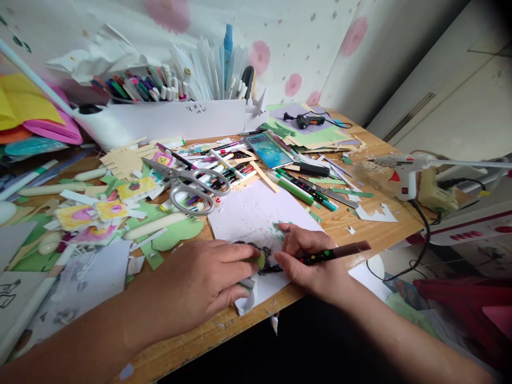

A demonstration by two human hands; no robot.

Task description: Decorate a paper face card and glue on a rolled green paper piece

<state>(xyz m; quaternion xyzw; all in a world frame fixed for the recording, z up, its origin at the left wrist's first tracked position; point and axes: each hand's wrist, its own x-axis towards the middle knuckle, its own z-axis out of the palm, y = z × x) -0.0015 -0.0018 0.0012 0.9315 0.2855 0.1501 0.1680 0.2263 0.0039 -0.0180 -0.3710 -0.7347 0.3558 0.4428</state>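
My right hand (306, 256) is closed round a marker pen (328, 256) with a black, colour-dotted barrel and a brown end. Its tip points left, at a small green piece with dark, blackened edges (262, 260). That piece lies on a white sheet of paper (256, 213) at the table's front edge. With its fingertips, my left hand (218, 274) holds the piece down against the sheet; the fingers partly cover it. Dark streaks and green marks show on the sheet. Grey-handled scissors (192, 186) lie just beyond it.
Several markers (300, 189), a phone (268, 149) and paper scraps (172, 232) crowd the wooden table (384, 224). A white glue gun (408, 170) sits at the right edge, a black one (308, 121) farther back. A white pen box (176, 120) stands behind.
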